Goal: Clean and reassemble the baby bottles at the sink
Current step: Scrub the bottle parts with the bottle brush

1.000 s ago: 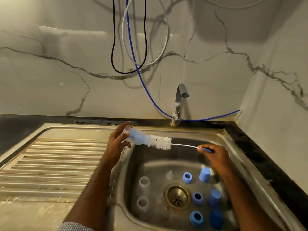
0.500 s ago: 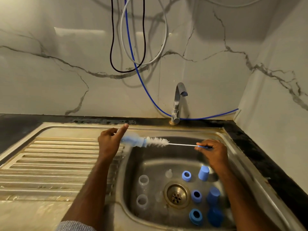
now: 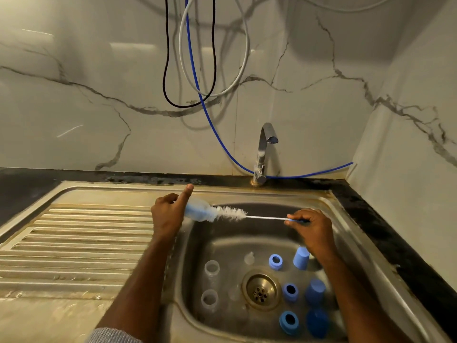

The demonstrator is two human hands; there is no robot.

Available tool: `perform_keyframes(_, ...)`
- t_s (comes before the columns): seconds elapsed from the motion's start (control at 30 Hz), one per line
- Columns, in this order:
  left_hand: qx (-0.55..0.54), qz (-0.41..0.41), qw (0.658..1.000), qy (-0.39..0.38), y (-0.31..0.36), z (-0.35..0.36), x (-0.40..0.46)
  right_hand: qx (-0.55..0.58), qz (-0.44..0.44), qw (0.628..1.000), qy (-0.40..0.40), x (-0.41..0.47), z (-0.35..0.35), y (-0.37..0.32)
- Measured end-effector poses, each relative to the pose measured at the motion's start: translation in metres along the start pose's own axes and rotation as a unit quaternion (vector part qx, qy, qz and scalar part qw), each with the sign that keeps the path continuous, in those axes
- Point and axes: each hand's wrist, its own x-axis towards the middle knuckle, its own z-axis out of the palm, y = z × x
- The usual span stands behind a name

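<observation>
The ribbed steel draining board (image 3: 74, 243) at left lies open to a hand. In the steel sink basin (image 3: 247, 233), two clear bottle bodies (image 3: 210, 283) stand lower left, blue screw rings (image 3: 289, 292) and blue caps (image 3: 315, 292) crowd lower right around the brass drain (image 3: 261, 290). The chrome tap (image 3: 264, 149) and looping cables (image 3: 197, 70) hang at upper centre.

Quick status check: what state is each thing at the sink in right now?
Left hand: grips bottle.
Bottle: held sideways, brush partly inside.
Brush: bristles half out.
Right hand: pinches brush handle.
Tap: no water running.
Blue rings: loose in basin.
Blue caps: off, in basin.
</observation>
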Motion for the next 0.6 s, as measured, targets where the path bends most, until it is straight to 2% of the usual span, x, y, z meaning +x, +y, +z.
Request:
perform_keyframes(0.1, -0.041, -0.012, 0.998, -0.043, 0.001, 0.004, -0.003, 0.035, 0.039, 0.999, -0.002, 0.002, -0.005, 0.002)
perform_keyframes(0.2, -0.128, -0.025, 0.985, -0.110, 0.001, 0.003, -0.004, 0.014, 0.060, 0.998, -0.029, 0.003, -0.010, 0.005)
perform_keyframes(0.3, -0.263, -0.041, 0.950, -0.166, -0.002, -0.003, 0.000, -0.048, 0.041, 0.996, -0.055, 0.002, -0.009, 0.007)
perform_keyframes(0.37, -0.338, -0.058, 0.922, -0.177, -0.005, -0.011, 0.005, -0.096, 0.032, 0.990, -0.097, 0.002, -0.007, 0.011)
perform_keyframes(0.43, -0.374, -0.067, 0.909, -0.170, -0.008, -0.017, 0.007, -0.151, 0.049, 0.977, -0.141, 0.000, -0.003, 0.012)
perform_keyframes(0.5, -0.347, -0.045, 0.924, -0.155, -0.009, -0.018, 0.007, -0.176, 0.060, 0.967, -0.171, -0.001, 0.001, 0.011)
perform_keyframes(0.6, -0.200, 0.003, 0.973, -0.111, -0.007, -0.014, 0.005, -0.173, 0.058, 0.967, -0.177, 0.000, 0.000, 0.011)
